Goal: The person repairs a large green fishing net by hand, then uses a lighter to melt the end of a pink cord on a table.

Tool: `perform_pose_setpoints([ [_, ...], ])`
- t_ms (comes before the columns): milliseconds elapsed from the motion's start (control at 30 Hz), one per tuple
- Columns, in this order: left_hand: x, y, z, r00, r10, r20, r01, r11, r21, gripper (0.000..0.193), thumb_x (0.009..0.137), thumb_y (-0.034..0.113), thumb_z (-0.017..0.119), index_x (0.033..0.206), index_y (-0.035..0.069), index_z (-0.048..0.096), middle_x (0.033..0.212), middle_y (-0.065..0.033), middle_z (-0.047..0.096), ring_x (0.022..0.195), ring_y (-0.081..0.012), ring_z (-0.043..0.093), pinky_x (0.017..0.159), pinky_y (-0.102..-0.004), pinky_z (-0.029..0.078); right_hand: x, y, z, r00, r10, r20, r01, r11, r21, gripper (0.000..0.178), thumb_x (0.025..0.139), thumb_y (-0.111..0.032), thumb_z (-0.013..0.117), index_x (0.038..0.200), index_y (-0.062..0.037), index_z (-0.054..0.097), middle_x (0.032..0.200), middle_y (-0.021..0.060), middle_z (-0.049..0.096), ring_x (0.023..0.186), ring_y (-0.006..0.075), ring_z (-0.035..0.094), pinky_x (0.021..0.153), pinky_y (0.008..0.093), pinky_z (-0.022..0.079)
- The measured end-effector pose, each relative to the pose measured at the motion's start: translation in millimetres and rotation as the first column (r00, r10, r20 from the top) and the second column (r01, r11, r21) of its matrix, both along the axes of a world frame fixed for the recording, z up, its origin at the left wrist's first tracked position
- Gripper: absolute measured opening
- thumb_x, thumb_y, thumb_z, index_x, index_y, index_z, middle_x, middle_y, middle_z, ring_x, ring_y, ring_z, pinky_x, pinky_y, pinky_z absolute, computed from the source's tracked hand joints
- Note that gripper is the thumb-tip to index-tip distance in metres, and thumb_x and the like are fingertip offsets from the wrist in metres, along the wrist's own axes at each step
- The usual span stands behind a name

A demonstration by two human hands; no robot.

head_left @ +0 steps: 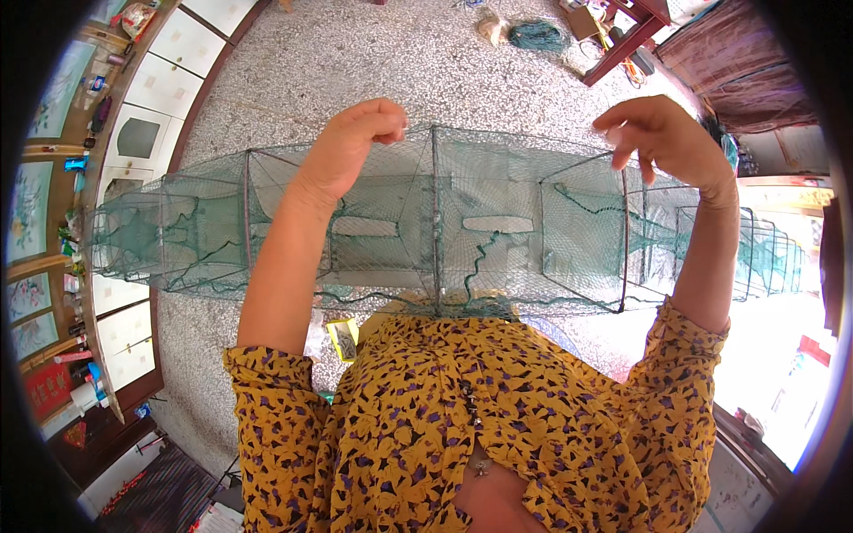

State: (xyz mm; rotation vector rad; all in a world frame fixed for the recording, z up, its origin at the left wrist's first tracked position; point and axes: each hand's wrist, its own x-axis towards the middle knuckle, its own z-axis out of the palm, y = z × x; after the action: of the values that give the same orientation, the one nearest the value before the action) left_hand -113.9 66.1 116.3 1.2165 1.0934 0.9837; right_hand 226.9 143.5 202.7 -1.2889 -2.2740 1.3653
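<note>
A long green mesh fish trap stretches across the view in front of me, held in shape by several dark square frames. Dark green cords run along and inside it. My left hand is raised over the trap's upper side, left of the middle frame. Its fingers are curled closed at the fingertips; whatever they may pinch is too small to make out. Above the right part of the trap is my right hand, its fingers bent but apart, with nothing visible between them.
White cabinets and a cluttered counter line the left side. On the speckled floor at the back lies a bundle of green netting. A dark red wooden stand is at the far right. A yellow packet lies near my left elbow.
</note>
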Motion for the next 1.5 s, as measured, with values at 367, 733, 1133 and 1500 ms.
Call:
perform_pose_setpoints([
  [367, 0, 19, 24, 0.996, 0.089, 0.006, -0.089, 0.995, -0.049, 0.016, 0.092, 0.018, 0.045, 0.082, 0.009, 0.054, 0.088, -0.0041, 0.06, 0.072, -0.0096, 0.056, 0.064, -0.0211, 0.041, -41, -33, -17, 0.882, 0.008, -0.471, 0.18, 0.918, 0.354, 0.016, 0.085, -0.008, 0.058, 0.1, -0.0095, 0.062, 0.078, -0.0027, 0.055, 0.062, 0.003, 0.045, 0.053, 0.0172, 0.038],
  [733, -8, 24, 3, 0.992, -0.024, -0.123, 0.021, 1.0, -0.022, 0.015, 0.09, 0.023, 0.052, 0.084, 0.01, 0.058, 0.079, 0.0007, 0.059, 0.064, -0.0051, 0.049, 0.057, -0.0184, 0.038, -102, -51, -77, 1.0, -0.004, -0.017, 0.012, 0.853, 0.522, 0.01, 0.078, -0.008, 0.058, 0.086, -0.0061, 0.064, 0.083, 0.0102, 0.055, 0.077, 0.0303, 0.058, 0.068, 0.0385, 0.047],
  [1133, 8, 17, 3, 0.924, -0.004, -0.383, -0.004, 1.0, -0.019, 0.012, 0.084, 0.019, 0.063, 0.084, 0.006, 0.061, 0.075, 0.0022, 0.057, 0.065, -0.0066, 0.048, 0.06, -0.0216, 0.043, -118, -56, -117, 0.927, -0.055, -0.371, 0.253, 0.822, 0.511, 0.009, 0.079, -0.002, 0.059, 0.088, -0.0033, 0.058, 0.082, 0.0136, 0.054, 0.073, 0.0319, 0.057, 0.063, 0.0369, 0.046],
  [1500, 5, 17, 0, 0.934, 0.017, -0.356, -0.049, 0.996, -0.081, 0.011, 0.088, 0.016, 0.057, 0.085, 0.005, 0.057, 0.075, 0.0027, 0.053, 0.067, -0.0065, 0.044, 0.062, -0.0216, 0.04, -150, -64, -132, 0.767, -0.253, -0.589, 0.393, 0.911, 0.121, 0.013, 0.077, 0.002, 0.06, 0.085, -0.0031, 0.05, 0.08, 0.0124, 0.051, 0.069, 0.0262, 0.054, 0.06, 0.0341, 0.044],
])
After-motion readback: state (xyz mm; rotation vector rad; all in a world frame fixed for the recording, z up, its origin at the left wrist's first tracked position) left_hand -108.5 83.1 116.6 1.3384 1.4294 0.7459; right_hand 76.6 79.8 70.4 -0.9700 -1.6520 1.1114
